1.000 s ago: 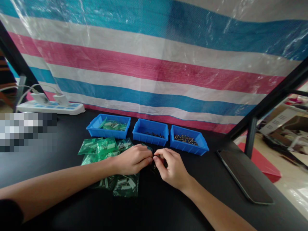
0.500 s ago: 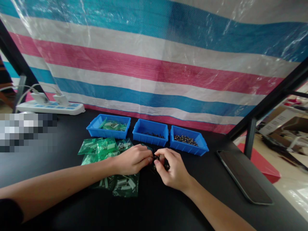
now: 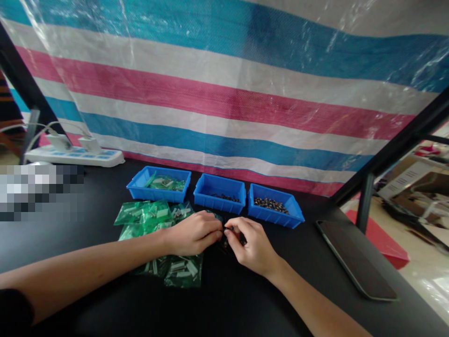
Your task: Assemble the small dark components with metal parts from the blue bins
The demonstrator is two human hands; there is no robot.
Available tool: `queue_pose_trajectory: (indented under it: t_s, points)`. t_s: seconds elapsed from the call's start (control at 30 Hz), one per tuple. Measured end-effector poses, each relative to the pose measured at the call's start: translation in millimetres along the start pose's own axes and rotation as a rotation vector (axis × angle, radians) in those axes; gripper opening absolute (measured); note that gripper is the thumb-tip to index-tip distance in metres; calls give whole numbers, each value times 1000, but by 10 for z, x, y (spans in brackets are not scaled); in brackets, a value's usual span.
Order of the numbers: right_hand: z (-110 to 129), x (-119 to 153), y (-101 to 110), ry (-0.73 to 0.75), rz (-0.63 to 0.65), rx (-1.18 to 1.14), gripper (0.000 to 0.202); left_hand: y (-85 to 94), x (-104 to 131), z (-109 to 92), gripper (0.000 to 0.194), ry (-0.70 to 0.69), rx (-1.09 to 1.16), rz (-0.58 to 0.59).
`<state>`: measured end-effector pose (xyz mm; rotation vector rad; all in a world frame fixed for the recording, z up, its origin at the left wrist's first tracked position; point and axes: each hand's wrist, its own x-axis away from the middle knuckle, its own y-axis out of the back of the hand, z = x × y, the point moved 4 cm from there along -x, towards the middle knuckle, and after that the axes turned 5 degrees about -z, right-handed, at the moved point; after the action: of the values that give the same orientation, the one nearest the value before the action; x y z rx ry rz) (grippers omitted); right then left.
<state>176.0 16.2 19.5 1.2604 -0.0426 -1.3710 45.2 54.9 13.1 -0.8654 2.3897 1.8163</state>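
Note:
My left hand (image 3: 193, 233) and my right hand (image 3: 251, 246) meet fingertip to fingertip over the black table (image 3: 105, 299), pinching a small dark part (image 3: 225, 230) between them. The part is too small to make out. Green plastic bags (image 3: 143, 213) of small pieces lie under and left of my left hand, with more bags (image 3: 182, 270) below my wrist. Just beyond my hands stand three blue bins: the left bin (image 3: 158, 183) holds green bags, the middle bin (image 3: 220, 192) dark small parts, the right bin (image 3: 274, 204) metallic small parts.
A dark phone (image 3: 355, 259) lies at the right near the table's edge. A white power strip (image 3: 75, 156) with plugged adapters sits at the back left. A striped tarp (image 3: 224, 93) closes off the back, and a black frame post (image 3: 365, 199) stands at the right.
My right hand's fingers shifted slightly around the small part; both hands stay together in the same place.

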Motion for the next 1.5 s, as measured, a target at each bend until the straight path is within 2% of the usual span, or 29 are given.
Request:
queue_pose_trajectory:
  t_s: [0.33, 0.67, 1.23, 1.5]
  points:
    - [21, -9, -12, 12, 52, 8, 8, 1, 15, -8, 26, -14, 13, -19]
    - [-6, -15, 59, -67, -37, 7, 7, 16, 1, -12, 26, 2, 6, -4]
    - [-37, -5, 0, -51, 25, 1, 11, 1, 9, -11, 24, 0, 3, -12]
    - [-8, -6, 22, -35, -18, 13, 11, -7, 8, 2, 26, 9, 7, -12]
